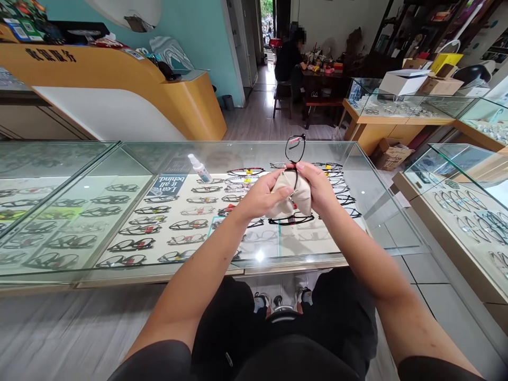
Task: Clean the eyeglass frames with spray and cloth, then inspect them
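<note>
Above the glass counter, a pair of black-framed eyeglasses [296, 149] is held between both my hands, one lens sticking up past the fingers. A beige cleaning cloth [302, 196] is bunched around the lower part of the frame and hides it. My left hand [265, 194] is closed on the cloth, its thumb pressed against the front. With fingers pinched near the middle of the frame, my right hand [317, 184] grips the eyeglasses, and the cloth hangs against its palm. A white spray bottle [200, 169] stands on the counter to the left of my hands.
Under the glass top of the display counter [238, 264] lie rows of eyeglasses. A blue printed card [171, 185] is at its left part. Farther back, a person [288, 61] sits at a cluttered table. More showcases [400, 120] stand at right; an orange service desk [198, 100] is at left.
</note>
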A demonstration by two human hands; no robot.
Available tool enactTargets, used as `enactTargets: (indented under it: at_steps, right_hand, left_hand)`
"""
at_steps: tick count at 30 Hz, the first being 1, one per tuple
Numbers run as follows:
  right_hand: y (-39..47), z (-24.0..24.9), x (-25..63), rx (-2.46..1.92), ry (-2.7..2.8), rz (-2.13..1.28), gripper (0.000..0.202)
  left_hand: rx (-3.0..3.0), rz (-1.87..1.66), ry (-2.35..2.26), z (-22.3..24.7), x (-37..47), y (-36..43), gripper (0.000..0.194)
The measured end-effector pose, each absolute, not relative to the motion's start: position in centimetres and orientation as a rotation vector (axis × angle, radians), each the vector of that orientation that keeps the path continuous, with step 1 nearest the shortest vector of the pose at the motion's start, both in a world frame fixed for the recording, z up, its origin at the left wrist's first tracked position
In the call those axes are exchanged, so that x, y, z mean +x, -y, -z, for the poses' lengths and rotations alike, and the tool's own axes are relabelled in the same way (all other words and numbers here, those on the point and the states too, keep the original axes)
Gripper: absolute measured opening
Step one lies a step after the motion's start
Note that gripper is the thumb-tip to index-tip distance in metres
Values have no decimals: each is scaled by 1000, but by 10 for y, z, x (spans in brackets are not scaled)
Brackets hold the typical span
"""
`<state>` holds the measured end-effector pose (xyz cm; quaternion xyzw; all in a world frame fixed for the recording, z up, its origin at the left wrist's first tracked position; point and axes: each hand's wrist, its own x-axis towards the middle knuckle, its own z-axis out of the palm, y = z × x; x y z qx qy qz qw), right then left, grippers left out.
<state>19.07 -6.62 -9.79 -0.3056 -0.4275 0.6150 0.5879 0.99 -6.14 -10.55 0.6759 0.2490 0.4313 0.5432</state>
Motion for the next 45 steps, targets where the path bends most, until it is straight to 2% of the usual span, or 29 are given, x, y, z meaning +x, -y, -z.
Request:
enactTargets:
  at_steps: [8, 12, 19, 25, 30, 40, 45]
  right_hand:
    - [65, 103, 194, -676, 1244, -1252, 37]
    - [66, 101, 193, -699, 1179, -1253, 34]
    - [66, 96, 191, -772, 994, -1409, 45]
    - [69, 102, 184, -725, 951, -1423, 41]
    - [71, 107, 184, -691, 1088, -1284, 30]
    - [71, 97, 190, -782, 997, -1327, 40]
    - [73, 99, 188, -762, 1115, -1217, 44]
  left_hand:
    - [1636, -1280, -767, 109, 24, 61, 59]
    - [1638, -1224, -758, 107, 22, 60, 60]
    - [1654, -957, -601, 101, 8, 61, 56]
    - [1602, -1128, -702, 110, 21, 64, 63]
    - [1610, -1327, -810, 112, 31, 68, 56]
    - [1686, -970, -603, 97, 8, 66, 51]
    - [1628, -1140, -697, 102, 18, 70, 57]
